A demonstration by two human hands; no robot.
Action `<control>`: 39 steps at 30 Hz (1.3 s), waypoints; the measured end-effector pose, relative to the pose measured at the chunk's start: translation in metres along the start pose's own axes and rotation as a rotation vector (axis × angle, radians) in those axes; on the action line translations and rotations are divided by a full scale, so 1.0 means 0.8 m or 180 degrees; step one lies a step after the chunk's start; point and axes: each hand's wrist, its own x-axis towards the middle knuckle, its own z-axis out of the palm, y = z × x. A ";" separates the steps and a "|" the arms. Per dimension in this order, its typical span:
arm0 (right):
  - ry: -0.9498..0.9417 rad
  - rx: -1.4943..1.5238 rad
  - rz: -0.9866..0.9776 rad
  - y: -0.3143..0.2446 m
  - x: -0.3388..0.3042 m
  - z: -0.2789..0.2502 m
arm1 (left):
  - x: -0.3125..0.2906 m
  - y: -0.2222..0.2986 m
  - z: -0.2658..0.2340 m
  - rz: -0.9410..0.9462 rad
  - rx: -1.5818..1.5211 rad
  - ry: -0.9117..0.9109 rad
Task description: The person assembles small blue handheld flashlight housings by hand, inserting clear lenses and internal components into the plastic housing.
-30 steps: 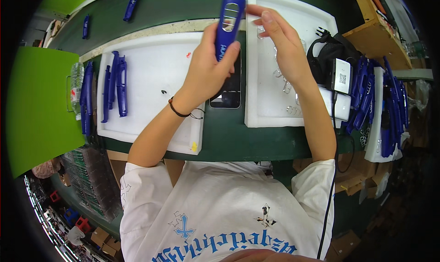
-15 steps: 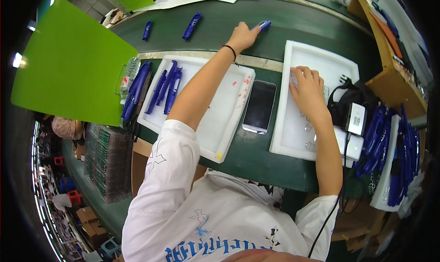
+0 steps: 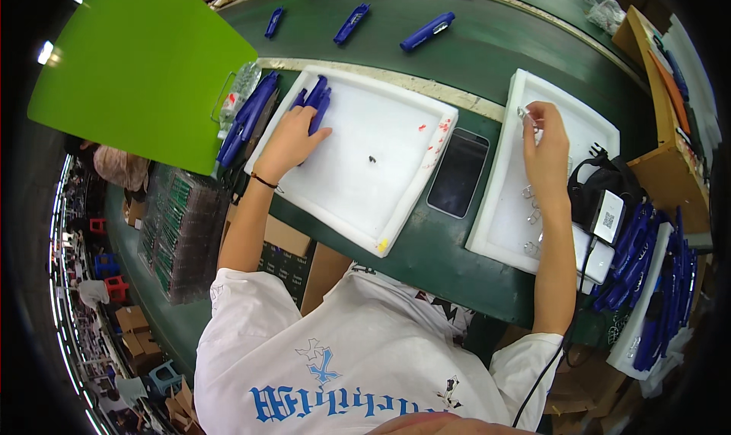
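In the left white foam tray (image 3: 358, 199), my left hand (image 3: 288, 142) is over several blue plastic casings (image 3: 324, 104). Its fingers curl on one casing, the thumb on the right side; the fingertips are partly hidden. Over the right white tray (image 3: 487, 226), my right hand (image 3: 548, 142) pinches a small shiny, clear-looking piece (image 3: 523, 113) between thumb and fingers. Similar small looped pieces (image 3: 531, 216) lie in that tray below the hand. On the green surface beyond the trays, a long blue casing (image 3: 428, 31) lies apart from two others (image 3: 352, 24).
A dark-screened phone (image 3: 459, 172) lies between the trays. More blue casings (image 3: 247, 119) and a clear bottle (image 3: 242, 89) sit left, beside a green panel (image 3: 137, 70). At right are a black strap (image 3: 605, 172), a white cabled box (image 3: 607, 216), and piled blue parts (image 3: 628, 252).
My left hand has let go of the blue casing on the far green surface and come back to the casings in the left tray. My right hand has risen from its tray with a small piece.
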 end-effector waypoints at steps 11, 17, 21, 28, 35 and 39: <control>-0.0517 0.1995 0.1017 -0.015 -0.009 0.010 | 0.009 0.006 0.003 -0.0255 -0.0895 0.0271; -0.0482 0.2219 0.1146 -0.023 -0.008 0.006 | 0.013 0.020 0.020 -0.0627 -0.0815 0.0324; -0.0648 0.2600 0.1157 -0.013 -0.004 0.000 | 0.038 0.055 0.018 -0.0230 -0.0958 -0.0222; -0.0178 0.3227 0.1330 -0.012 -0.007 -0.016 | 0.089 0.255 0.022 0.0182 -0.3131 -0.1032; -0.0134 0.2328 0.1204 -0.030 -0.002 -0.006 | 0.074 0.245 0.088 0.0733 -0.4157 -0.1323; -0.0054 0.1404 0.0246 -0.024 -0.007 0.000 | 0.073 0.255 0.087 0.0941 -0.4143 -0.1517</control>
